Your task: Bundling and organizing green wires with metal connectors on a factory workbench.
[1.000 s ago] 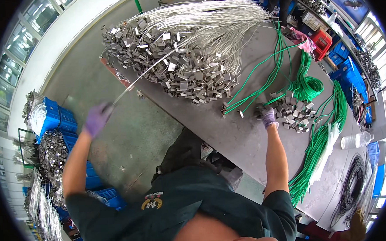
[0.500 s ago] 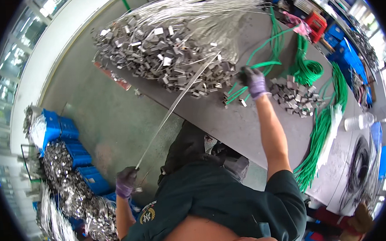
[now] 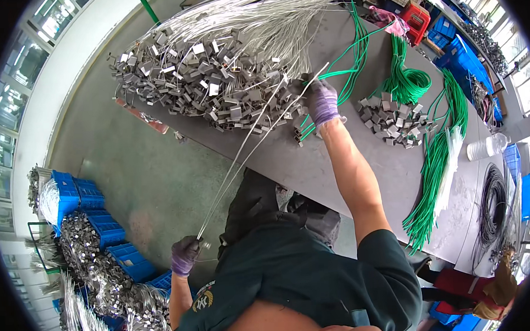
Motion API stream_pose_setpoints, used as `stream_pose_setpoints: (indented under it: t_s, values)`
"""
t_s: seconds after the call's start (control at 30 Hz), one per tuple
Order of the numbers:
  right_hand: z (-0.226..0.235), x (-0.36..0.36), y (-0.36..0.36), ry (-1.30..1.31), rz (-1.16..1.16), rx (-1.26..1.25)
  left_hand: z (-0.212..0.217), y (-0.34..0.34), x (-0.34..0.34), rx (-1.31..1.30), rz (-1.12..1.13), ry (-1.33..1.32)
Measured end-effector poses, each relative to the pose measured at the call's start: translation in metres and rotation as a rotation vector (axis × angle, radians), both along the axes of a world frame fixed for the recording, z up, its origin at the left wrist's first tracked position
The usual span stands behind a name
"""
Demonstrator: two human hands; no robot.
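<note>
A: Left hand (image 3: pixel 184 256)?
B: Purple glove, low and near, beside the person's hip over the grey floor (image 3: pixel 140 184). Fingers curled shut, pinching the near end of a thin silver wire (image 3: pixel 249 143).

A: Wire's axis?
B: Long and nearly straight, running from the left hand at near-left up to far-right, across the edge of the grey table (image 3: pixel 361 178), ending by the right hand (image 3: pixel 323 102). Looks like two strands side by side, can't be sure.

A: Right hand?
B: Also purple-gloved, arm stretched out over the table. It rests at the far end of the wire, at the right edge of the pile of metal clips (image 3: pixel 207 84). Fingers bent down onto the wires there; whether they actually pinch the strand I can't tell.

A: Which hand is nearer the pile?
B: Right, touching it. Left is well apart from it, down off the table.

A: Rest of the scene?
B: Bundle of silver wires (image 3: pixel 251 10) fanning away at the far end of the clip pile. Green cables (image 3: pixel 438 156) along the right of the table, a green coil (image 3: pixel 407 83) farther back, and a smaller heap of clips (image 3: pixel 391 117) just right of the right hand. Blue crates (image 3: pixel 110 236) with more clips on the floor at left.
</note>
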State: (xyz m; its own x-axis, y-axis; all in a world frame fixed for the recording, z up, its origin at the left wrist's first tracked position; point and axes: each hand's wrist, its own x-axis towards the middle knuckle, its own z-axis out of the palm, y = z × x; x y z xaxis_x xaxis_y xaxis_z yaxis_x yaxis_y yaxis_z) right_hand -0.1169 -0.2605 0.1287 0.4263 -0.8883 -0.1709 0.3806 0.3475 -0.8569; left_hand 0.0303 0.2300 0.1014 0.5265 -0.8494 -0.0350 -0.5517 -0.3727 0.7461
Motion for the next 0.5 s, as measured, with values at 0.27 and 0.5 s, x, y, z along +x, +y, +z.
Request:
stream_pose_setpoints:
  t_s: [0.27, 0.5]
  values:
    - [0.016, -0.005, -0.011, -0.197, 0.006, 0.021, -0.005, -0.007, -0.004, 0.025, 0.036, 0.257]
    - [0.034, -0.023, -0.039, -0.097, -0.094, -0.077, -0.027, -0.001, 0.008, 0.087, -0.064, 0.120]
